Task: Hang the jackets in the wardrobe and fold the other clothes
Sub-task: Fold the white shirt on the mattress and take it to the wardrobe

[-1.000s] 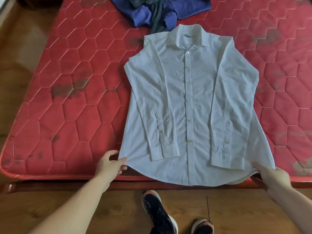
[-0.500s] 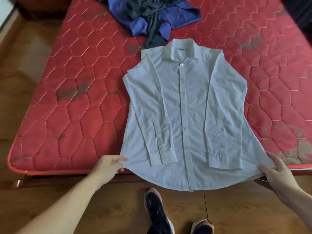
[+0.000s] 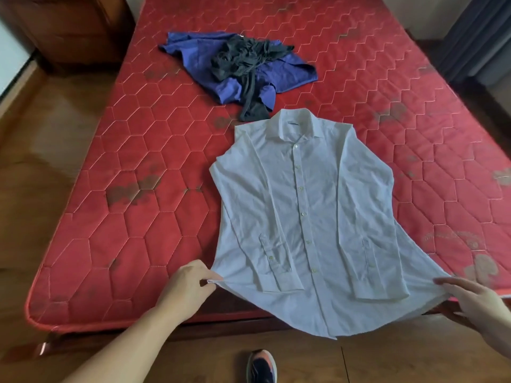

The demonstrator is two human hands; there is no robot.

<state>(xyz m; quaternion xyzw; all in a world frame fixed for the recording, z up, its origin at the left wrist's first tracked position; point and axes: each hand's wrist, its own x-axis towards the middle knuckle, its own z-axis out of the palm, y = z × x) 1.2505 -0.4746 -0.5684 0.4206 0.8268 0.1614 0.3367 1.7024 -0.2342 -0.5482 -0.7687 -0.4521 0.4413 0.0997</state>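
Observation:
A white long-sleeved shirt (image 3: 307, 217) lies buttoned and face up on the red mattress (image 3: 143, 217), collar away from me, both sleeves laid down over its front. Its hem hangs over the near edge of the bed. My left hand (image 3: 188, 286) pinches the hem's left corner. My right hand (image 3: 470, 299) holds the hem's right corner, fingers over the cloth and thumb under it. Farther back lies a crumpled blue garment (image 3: 282, 70) with a dark grey garment (image 3: 246, 67) heaped on top of it.
The mattress sits on a wooden bed frame (image 3: 221, 330) above a wooden floor (image 3: 41, 167). My shoe (image 3: 261, 367) stands just below the hem. A brown wooden cabinet (image 3: 69, 26) is at the back left, a dark curtain (image 3: 475, 37) at the back right.
My view has risen and pulled back, so the pile of clothes behind the shirt now shows in full. Both hands have stayed at the hem corners, and the hem has drawn a little farther off the bed.

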